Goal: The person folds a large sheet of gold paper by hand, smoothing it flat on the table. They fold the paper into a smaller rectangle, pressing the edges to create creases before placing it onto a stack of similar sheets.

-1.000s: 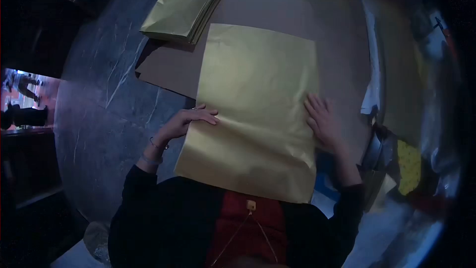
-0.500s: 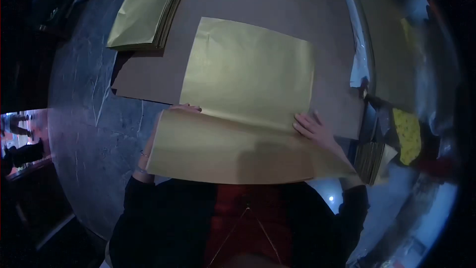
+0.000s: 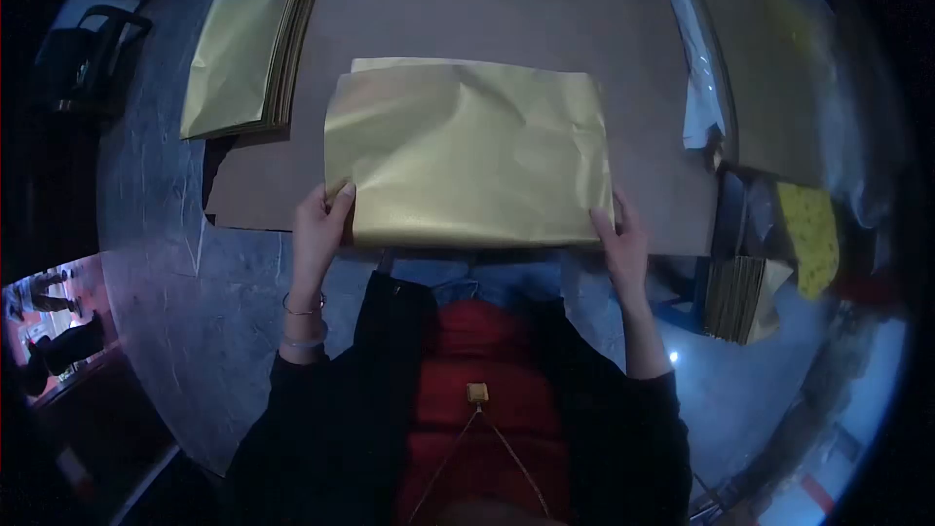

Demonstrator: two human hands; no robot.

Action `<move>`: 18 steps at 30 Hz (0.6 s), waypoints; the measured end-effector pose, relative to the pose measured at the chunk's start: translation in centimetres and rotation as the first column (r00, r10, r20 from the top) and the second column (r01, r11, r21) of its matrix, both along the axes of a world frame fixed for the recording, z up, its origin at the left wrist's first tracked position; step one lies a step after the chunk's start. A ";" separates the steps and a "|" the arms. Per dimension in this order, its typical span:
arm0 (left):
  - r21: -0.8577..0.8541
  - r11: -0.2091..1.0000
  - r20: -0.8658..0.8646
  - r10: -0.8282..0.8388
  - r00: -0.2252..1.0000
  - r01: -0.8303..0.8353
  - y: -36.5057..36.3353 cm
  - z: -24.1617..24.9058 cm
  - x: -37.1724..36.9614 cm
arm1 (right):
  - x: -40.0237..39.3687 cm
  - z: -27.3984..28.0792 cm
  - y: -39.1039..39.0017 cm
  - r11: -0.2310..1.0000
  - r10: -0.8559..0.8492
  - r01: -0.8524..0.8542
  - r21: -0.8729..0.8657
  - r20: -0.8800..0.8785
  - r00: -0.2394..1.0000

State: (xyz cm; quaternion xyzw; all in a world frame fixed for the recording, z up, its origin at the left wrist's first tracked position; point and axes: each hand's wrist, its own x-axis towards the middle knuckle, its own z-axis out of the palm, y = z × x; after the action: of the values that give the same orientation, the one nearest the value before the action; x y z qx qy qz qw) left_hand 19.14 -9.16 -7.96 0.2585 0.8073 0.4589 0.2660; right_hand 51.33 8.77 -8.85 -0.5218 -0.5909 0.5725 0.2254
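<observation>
A large gold paper sheet (image 3: 467, 151), doubled over with its fold toward my body, lies near the front edge of the brown tabletop (image 3: 467, 0). A strip of the lower layer shows past the far edge of the upper one, and the surface has soft creases. At the near left corner my left hand (image 3: 326, 219) pinches the paper, thumb on top. On the opposite corner my right hand (image 3: 621, 229) grips it the same way, its thumb on the upper face and fingers partly hidden at the side.
A stack of folded gold sheets (image 3: 234, 63) sits at the table's left edge. Clear plastic wrap (image 3: 696, 68) runs along the right side. Beyond the right corner are a brown stack of sheets (image 3: 735, 297) and a yellow spotted cloth (image 3: 808, 239). A black chair (image 3: 93, 58) stands far left.
The near half of the sheet has been folded away from me onto the far half. Both hands have shifted from pressing on the paper to gripping its near corners.
</observation>
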 end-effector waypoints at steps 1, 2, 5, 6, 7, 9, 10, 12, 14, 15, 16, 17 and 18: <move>-0.047 0.998 0.025 0.040 0.999 -0.039 0.2 0.6 0.4 | -0.1 0.2 -0.8 0.999 -0.045 0.046 0.023 -0.044 0.998; -0.037 0.999 0.029 0.019 0.999 -0.018 -0.8 -2.0 -0.5 | 0.0 0.3 -1.4 0.995 -0.089 0.093 0.043 -0.088 0.992; -0.090 0.996 0.001 0.030 1.000 -0.030 -1.1 -3.1 -0.6 | 1.5 -0.8 -2.2 0.988 -0.053 -0.014 0.153 0.429 0.902; -0.099 0.995 0.005 0.023 1.000 -0.022 -1.1 -3.1 -0.5 | 1.8 -1.8 -2.8 0.990 -0.056 -0.008 0.143 0.433 0.900; -0.105 0.994 -0.016 0.024 1.000 -0.026 -0.8 -3.1 -0.6 | 1.9 -3.1 -3.3 0.940 -0.110 -0.050 0.338 0.437 0.892; -0.115 0.993 -0.033 0.016 0.999 -0.019 -0.1 -2.3 -0.2 | 2.0 -3.8 -3.8 0.853 -0.171 -0.089 0.514 0.437 0.883; -0.161 0.986 -0.053 0.029 0.998 -0.037 0.4 -1.1 0.2 | 1.6 -3.4 -4.0 0.814 -0.197 -0.131 0.567 0.480 0.855; -0.203 0.978 -0.074 0.032 0.997 -0.046 0.7 -0.5 0.4 | 1.2 -3.0 -3.9 0.771 -0.234 -0.168 0.615 0.518 0.823; -0.264 0.964 -0.144 -0.015 0.990 -0.024 0.6 -0.6 0.0 | 0.6 -2.9 -3.1 0.772 -0.251 -0.036 0.634 0.357 0.900; -0.263 0.964 -0.145 -0.016 0.989 -0.023 0.6 -0.6 0.0 | 0.6 -2.8 -2.6 0.772 -0.252 -0.034 0.635 0.355 0.900; -0.226 0.974 -0.108 0.009 0.994 -0.034 0.6 -0.6 0.0 | 0.7 -2.7 -2.1 0.723 -0.182 -0.163 0.671 0.413 0.892; -0.190 0.981 -0.070 0.033 0.997 -0.046 0.6 -0.6 0.1 | 0.7 -2.5 -1.9 0.661 -0.116 -0.289 0.693 0.475 0.872; -0.191 0.981 -0.070 0.032 0.997 -0.045 0.5 -0.7 0.1 | 0.5 -2.2 -1.8 0.662 -0.116 -0.289 0.692 0.475 0.872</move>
State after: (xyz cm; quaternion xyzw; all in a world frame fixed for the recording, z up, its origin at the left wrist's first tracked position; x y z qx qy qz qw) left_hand 19.23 -8.63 -8.66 0.2310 0.8611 0.3749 0.2541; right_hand 51.83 6.98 -11.03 -0.4787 -0.8335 0.1428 0.2360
